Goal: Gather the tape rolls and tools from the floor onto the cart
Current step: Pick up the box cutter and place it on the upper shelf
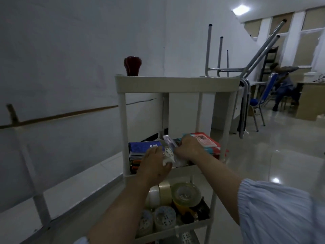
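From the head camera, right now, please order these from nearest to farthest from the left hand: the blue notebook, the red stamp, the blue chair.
1. blue notebook: just left of the left hand, same middle shelf.
2. red stamp: above, on the cart's top shelf.
3. blue chair: far right, across the floor.

Both my arms reach forward, hands close together at centre frame.

My left forearm climbs from 6 o'clock toward the middle, bare, with a sliver of pale sleeve at the bottom edge. My left hand (154, 164) lies palm down, back toward me, fingers curled loosely forward and thumb tucked toward 3 o'clock; what it grips I cannot tell. My right arm comes in from 4 o'clock, its light blue sleeve pushed above the elbow, the forearm bare. My right hand (189, 148) sits just beyond the left, toward 1 o'clock, knuckles up and fingers bent down in a closed pinch, wrist slightly cocked.
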A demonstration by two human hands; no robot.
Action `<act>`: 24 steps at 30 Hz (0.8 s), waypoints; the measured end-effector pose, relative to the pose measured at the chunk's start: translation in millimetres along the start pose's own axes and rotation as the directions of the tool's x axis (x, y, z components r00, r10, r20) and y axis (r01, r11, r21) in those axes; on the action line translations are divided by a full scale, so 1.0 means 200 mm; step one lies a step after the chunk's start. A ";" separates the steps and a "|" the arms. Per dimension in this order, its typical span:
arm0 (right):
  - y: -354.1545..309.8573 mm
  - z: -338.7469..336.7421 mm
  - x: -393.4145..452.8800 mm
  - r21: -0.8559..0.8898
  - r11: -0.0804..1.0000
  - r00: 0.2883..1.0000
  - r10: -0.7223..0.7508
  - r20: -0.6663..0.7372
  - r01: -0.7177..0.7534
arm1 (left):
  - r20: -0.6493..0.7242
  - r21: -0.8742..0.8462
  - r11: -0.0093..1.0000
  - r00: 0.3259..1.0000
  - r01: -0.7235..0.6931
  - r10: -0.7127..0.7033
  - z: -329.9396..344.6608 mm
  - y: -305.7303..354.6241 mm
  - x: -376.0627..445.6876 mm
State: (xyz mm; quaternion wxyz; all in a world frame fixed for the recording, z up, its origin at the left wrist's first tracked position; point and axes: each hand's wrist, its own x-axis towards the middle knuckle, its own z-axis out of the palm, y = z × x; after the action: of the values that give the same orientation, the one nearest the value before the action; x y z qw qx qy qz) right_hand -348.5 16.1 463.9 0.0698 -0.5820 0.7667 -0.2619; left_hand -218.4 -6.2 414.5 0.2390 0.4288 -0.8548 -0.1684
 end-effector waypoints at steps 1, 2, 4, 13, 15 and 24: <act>-0.01 0.01 0.02 -0.021 1.000 1.000 0.008 0.015 -0.008 | 0.014 -0.001 1.000 1.000 0.021 -0.021 0.01 -0.03 0.02; -0.01 0.02 0.03 -0.022 1.000 1.000 0.015 0.020 -0.015 | 0.021 -0.004 0.999 0.999 0.034 -0.034 0.02 -0.05 0.04; -0.02 0.05 0.05 -0.016 1.000 1.000 0.020 0.016 -0.020 | 0.040 -0.018 0.998 0.997 0.061 -0.060 0.02 -0.06 0.06; -0.01 0.16 0.06 -0.041 0.999 0.999 0.015 0.031 -0.014 | 0.039 -0.054 0.994 0.995 0.099 -0.097 0.02 -0.07 0.08; 0.00 0.15 0.04 -0.010 1.000 1.000 -0.008 0.014 0.008 | 0.012 -0.061 0.995 0.997 0.079 -0.079 0.02 -0.05 0.07; 0.22 -0.03 -0.18 -0.016 0.990 0.975 -0.139 -0.175 0.139 | -0.069 -0.075 0.993 0.994 -0.092 0.087 0.15 0.22 0.03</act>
State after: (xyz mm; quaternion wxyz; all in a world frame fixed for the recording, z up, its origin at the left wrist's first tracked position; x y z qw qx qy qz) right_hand -377.3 59.2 439.8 -0.0178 -0.6090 0.7278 -0.3150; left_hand -267.2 15.6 412.2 0.2907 0.3856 -0.8577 -0.1764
